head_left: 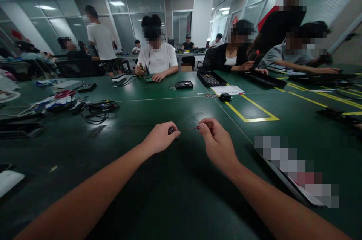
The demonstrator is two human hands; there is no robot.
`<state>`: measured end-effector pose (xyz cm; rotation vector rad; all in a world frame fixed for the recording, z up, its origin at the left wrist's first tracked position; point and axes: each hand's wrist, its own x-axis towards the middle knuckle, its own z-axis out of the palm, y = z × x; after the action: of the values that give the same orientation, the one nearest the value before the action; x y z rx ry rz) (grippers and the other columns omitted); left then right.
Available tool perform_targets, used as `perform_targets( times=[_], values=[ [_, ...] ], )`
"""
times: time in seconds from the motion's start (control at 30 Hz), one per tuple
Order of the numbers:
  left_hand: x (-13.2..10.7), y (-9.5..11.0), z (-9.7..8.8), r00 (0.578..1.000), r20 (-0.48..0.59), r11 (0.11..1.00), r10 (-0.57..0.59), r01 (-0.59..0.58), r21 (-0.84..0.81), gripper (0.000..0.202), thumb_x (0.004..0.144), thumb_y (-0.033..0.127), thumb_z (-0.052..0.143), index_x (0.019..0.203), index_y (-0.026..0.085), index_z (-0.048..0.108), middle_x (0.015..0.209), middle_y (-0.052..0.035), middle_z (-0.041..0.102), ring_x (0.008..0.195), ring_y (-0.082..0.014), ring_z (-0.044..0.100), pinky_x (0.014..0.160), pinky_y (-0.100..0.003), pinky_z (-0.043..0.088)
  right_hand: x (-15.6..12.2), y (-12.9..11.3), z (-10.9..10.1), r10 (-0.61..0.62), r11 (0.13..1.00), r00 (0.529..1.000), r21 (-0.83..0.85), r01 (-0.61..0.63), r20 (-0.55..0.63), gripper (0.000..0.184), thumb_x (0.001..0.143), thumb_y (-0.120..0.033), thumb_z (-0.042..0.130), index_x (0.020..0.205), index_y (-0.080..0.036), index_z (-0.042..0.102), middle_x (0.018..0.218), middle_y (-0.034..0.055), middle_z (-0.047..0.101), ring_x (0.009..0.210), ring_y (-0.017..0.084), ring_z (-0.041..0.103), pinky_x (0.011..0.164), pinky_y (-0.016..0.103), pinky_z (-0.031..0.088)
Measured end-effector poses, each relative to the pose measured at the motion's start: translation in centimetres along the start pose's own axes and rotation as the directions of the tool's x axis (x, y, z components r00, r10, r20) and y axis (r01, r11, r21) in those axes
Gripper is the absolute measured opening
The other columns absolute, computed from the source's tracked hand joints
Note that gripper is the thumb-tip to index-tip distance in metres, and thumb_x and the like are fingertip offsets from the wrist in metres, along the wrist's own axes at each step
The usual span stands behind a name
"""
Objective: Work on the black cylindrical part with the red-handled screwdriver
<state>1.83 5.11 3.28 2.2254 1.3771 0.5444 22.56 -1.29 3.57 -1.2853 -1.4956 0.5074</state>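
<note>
My right hand (216,138) is closed round the handle of a screwdriver (194,129), whose thin metal shaft points left. Facing it, my left hand (161,136) pinches a small dark round part (171,130) between thumb and fingers. Most of that part is hidden by the fingers, so its kind does not show. The screwdriver tip lies close to the left thumb; whether it touches the part I cannot tell. Both hands are over the green table (175,202).
Black cables (100,111) lie in a coil at the left. A small black block (225,97) sits beyond my hands, near a white paper sheet (227,90). Black trays (211,78) stand farther back. A co-worker in a white shirt (157,61) sits opposite; others sit at the right.
</note>
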Motion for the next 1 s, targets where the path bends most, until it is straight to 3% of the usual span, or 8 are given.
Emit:
perform_targets(
  times=[0.17,0.33,0.43,0.53,0.67,0.8,0.87,1.0],
  values=[
    [0.5,-0.5,1.1,0.988,0.147,0.983,-0.042,0.014,0.185,0.04,0.087,0.043,0.068,0.122,0.024,0.069,0.113,-0.0084,0.073,0.099,-0.0274,0.068,0.078,-0.036,0.05,0.0,0.0,0.0,0.001,1.0,1.0,-0.009,-0.001,0.011,0.025,0.101,-0.043,0.049,0.099,-0.021,0.063,0.085,0.0042,0.068,0.079,0.022,0.065,0.069,0.034,0.046],
    [0.8,-0.3,0.9,0.98,0.195,0.939,0.041,-0.104,0.327,0.026,0.093,0.039,0.06,0.106,0.022,0.074,0.105,-0.0102,0.074,0.096,-0.0287,0.068,0.076,-0.037,0.047,0.0,0.1,0.0,-0.004,1.0,1.0,-0.003,0.004,0.013,0.025,0.101,-0.043,0.05,0.1,-0.021,0.063,0.086,0.004,0.068,0.08,0.021,0.065,0.07,0.033,0.046],
    [0.9,-0.8,-0.2,0.978,0.209,0.97,0.015,-0.065,0.233,0.03,0.09,0.047,0.063,0.098,0.02,0.074,0.1,-0.0093,0.074,0.091,-0.0272,0.068,0.073,-0.036,0.046,0.0,0.1,0.0,-0.009,1.0,1.0,0.006,0.009,0.019,0.025,0.101,-0.043,0.05,0.101,-0.021,0.063,0.087,0.0044,0.069,0.082,0.022,0.066,0.072,0.034,0.047],
    [0.7,-2.2,-2.1,0.98,0.189,0.998,-0.056,0.052,0.026,0.037,0.087,0.054,0.065,0.098,0.019,0.072,0.095,-0.0079,0.073,0.077,-0.0228,0.069,0.07,-0.034,0.048,-0.1,0.1,0.0,-0.008,1.0,1.0,0.006,0.008,0.027,0.025,0.101,-0.043,0.05,0.101,-0.022,0.063,0.087,0.0043,0.069,0.081,0.022,0.066,0.071,0.034,0.047],
    [-0.3,-5.8,-6.0,0.971,0.033,0.941,-0.238,0.238,-0.242,0.041,0.082,0.052,0.07,0.104,0.018,0.071,0.09,-0.0063,0.071,0.067,-0.0179,0.063,0.059,-0.029,0.044,-0.2,0.2,0.0,-0.009,1.0,0.999,0.007,0.008,0.033,0.024,0.1,-0.042,0.051,0.101,-0.022,0.063,0.086,0.0037,0.068,0.08,0.021,0.065,0.071,0.034,0.047],
    [-2.5,-10.6,-11.0,0.869,-0.2,0.832,-0.452,0.33,-0.445,0.037,0.087,0.043,0.069,0.109,0.013,0.069,0.094,-0.0057,0.066,0.07,-0.0131,0.055,0.056,-0.023,0.039,-0.2,0.4,0.2,-0.012,1.0,0.999,0.021,0.011,0.048,0.023,0.1,-0.042,0.051,0.101,-0.022,0.063,0.088,0.0039,0.068,0.082,0.021,0.065,0.073,0.034,0.047],
    [-3.9,-12.7,-13.4,0.768,-0.298,0.76,-0.567,0.349,-0.548,0.031,0.09,0.034,0.069,0.112,0.012,0.067,0.097,-0.0047,0.063,0.071,-0.0115,0.053,0.056,-0.021,0.038,-0.2,0.4,0.2,-0.01,1.0,0.998,0.026,0.009,0.056,0.023,0.1,-0.042,0.051,0.101,-0.022,0.064,0.088,0.004,0.068,0.082,0.021,0.065,0.073,0.034,0.048],
    [-6.7,-15.9,-17.3,0.512,-0.448,0.636,-0.733,0.281,-0.719,0.011,0.097,0.02,0.054,0.096,0.011,0.059,0.077,0.0004,0.054,0.061,-0.0093,0.047,0.054,-0.019,0.037,-0.2,0.4,0.3,-0.011,1.0,0.998,0.028,0.009,0.064,0.024,0.1,-0.042,0.052,0.1,-0.022,0.064,0.086,0.0037,0.068,0.081,0.021,0.065,0.071,0.033,0.048]
  ],
)
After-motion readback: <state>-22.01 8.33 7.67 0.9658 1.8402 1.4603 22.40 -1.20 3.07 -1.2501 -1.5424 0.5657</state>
